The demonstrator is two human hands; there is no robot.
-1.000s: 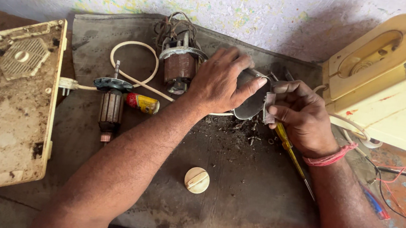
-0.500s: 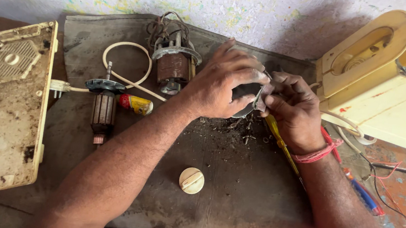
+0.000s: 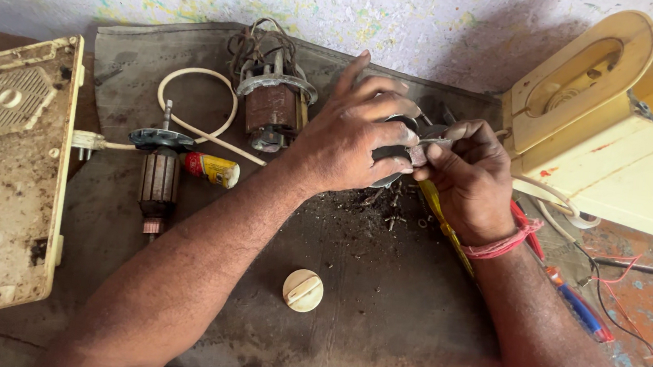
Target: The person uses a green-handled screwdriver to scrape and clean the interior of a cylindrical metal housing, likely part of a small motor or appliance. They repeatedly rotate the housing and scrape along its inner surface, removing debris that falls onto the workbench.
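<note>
- A dark rounded metal part (image 3: pixel 390 154) was gripped by the left hand (image 3: pixel 355 134), fingers curled around it.
- Its edge was pinched by the right hand (image 3: pixel 467 177) fingertips.
- Gritty screws (image 3: pixel 394 206) were scattered just below the fingers.

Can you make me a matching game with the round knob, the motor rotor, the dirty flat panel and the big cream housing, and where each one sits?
Things:
1. round cream knob
2. motor rotor
3. dirty flat panel
4. big cream housing

Places:
A. far left edge of the mat
B. upper right corner, tilted
C. near edge, between the two forearms
D. beside the small red and yellow tube

Pairs: 1-C, 2-D, 3-A, 4-B
</note>
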